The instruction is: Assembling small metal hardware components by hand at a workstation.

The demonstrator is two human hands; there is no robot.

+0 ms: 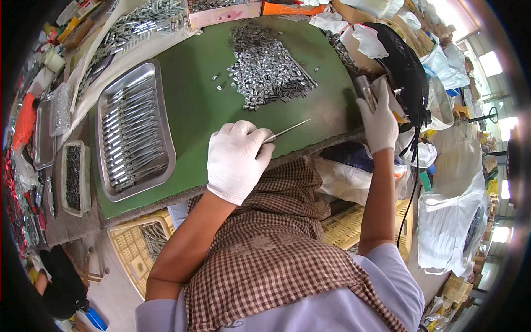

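Observation:
My left hand, in a white knit glove, is closed over the green work surface. Between its thumb and fingers it pinches a thin metal rod that points to the right. At the table's right edge, my gloved right hand is closed round a metal cylinder; the far end of its grip is partly hidden. Beyond my hands lies a heap of small silvery metal pieces, with dark thin pins behind it. A steel tray at the left holds a row of slim metal rod assemblies.
Left of the tray stands a small bin of dark little parts. Boxes of metal parts line the far edge. A black bag and a hanging cable are at the right. Yellow crates stand below the table.

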